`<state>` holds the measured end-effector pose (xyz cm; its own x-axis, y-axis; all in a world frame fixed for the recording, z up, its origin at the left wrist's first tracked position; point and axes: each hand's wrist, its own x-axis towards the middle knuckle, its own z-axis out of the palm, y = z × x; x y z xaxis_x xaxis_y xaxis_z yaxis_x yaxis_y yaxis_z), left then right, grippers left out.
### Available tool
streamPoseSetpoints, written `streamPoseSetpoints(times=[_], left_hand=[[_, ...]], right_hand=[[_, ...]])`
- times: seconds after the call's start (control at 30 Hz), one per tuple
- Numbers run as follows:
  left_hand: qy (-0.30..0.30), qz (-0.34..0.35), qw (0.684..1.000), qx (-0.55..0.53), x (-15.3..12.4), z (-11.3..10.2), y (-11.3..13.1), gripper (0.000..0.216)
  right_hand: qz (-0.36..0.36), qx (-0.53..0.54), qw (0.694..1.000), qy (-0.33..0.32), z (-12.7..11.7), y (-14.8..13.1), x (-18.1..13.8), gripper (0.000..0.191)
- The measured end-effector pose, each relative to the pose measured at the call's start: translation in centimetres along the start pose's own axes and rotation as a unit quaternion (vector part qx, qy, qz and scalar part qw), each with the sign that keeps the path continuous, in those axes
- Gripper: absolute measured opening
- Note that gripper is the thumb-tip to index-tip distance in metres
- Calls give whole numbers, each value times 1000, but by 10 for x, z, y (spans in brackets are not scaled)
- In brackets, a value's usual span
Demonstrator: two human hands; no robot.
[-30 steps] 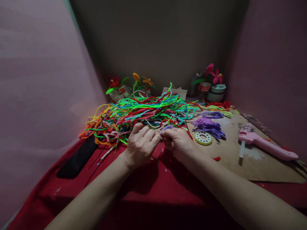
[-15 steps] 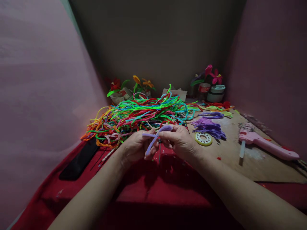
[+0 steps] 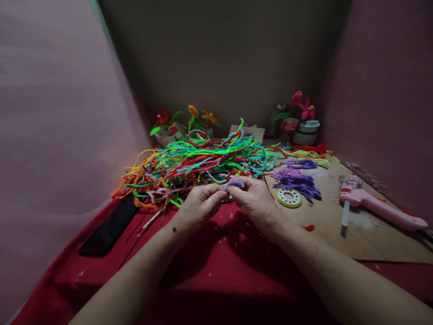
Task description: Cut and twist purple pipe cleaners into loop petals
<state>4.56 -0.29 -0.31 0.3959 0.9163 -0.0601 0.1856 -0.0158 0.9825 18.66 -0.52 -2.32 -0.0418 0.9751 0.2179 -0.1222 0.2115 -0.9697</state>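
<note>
A bent lavender pipe cleaner [image 3: 236, 183] is pinched between my two hands, over the front of the red cloth. My left hand [image 3: 204, 203] is closed, thumb and fingertips meeting on its left end. Closed round the right part, my right hand [image 3: 253, 199] has its thumb just under the curved loop. My fingers hide the rest of its length. A thin dark wire [image 3: 226, 221] shows below the hands. Behind them lies a big heap of colourful pipe cleaners [image 3: 209, 155].
On a brown board [image 3: 329, 216] at right are purple pipe cleaner pieces [image 3: 299, 183], a yellow-rimmed white ring [image 3: 288, 197] and a pink glue gun [image 3: 382, 208]. A black phone [image 3: 106, 232] lies left. Pipe cleaner flowers [image 3: 306, 108] stand behind, near a lidded jar [image 3: 306, 132].
My left hand has turned over, its fingers now closing against the right hand. The lavender pipe cleaner's crossed ends, visible before, are now hidden; only the curved loop shows.
</note>
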Motion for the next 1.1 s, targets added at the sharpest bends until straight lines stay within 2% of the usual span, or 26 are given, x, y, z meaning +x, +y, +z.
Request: streamPoseSetpoints(times=[0.1, 0.17, 0.2, 0.27, 0.33, 0.37, 0.5, 0.63, 0.8, 0.9, 0.97, 1.03, 1.1], left_hand=[[-25, 11, 999, 28, -1, -1, -1, 26], [-10, 64, 990, 126, 0, -1, -7, 24], [16, 108, 974, 198, 1, -1, -11, 21], [73, 195, 918, 338, 3, 1, -18, 14], [91, 236, 874, 415, 5, 2, -24, 19], [89, 239, 867, 427, 6, 3, -25, 21], [90, 222, 875, 420, 7, 3, -25, 18], [114, 222, 848, 468, 7, 4, -25, 19], [126, 201, 870, 432, 4, 0, -15, 22], [146, 203, 869, 427, 8, -7, 3, 22], [165, 218, 869, 413, 16, -8, 22, 23], [153, 237, 870, 404, 31, 0, 44, 25], [116, 267, 857, 425, 52, 19, 66, 25]], right_hand=[[6, 56, 998, -30, 1, 0, -1, 10], [3, 78, 997, -19, 1, 2, -1, 11], [13, 87, 996, -4, 2, 3, -1, 11], [56, 117, 991, 33, 2, 6, 0, 13], [101, 156, 981, 59, 3, 9, 1, 14], [110, 170, 977, 67, 3, 10, 1, 14], [86, 186, 975, 81, 4, 12, 3, 12], [108, 226, 964, 91, 5, 18, 6, 11], [93, 245, 961, 83, 1, 20, 11, 18], [65, 226, 970, 56, 0, 16, 11, 28], [76, 224, 971, 36, 1, 15, 9, 29], [90, 196, 976, 25, 3, 17, 8, 24], [86, 113, 990, 11, 8, 21, 6, 20]])
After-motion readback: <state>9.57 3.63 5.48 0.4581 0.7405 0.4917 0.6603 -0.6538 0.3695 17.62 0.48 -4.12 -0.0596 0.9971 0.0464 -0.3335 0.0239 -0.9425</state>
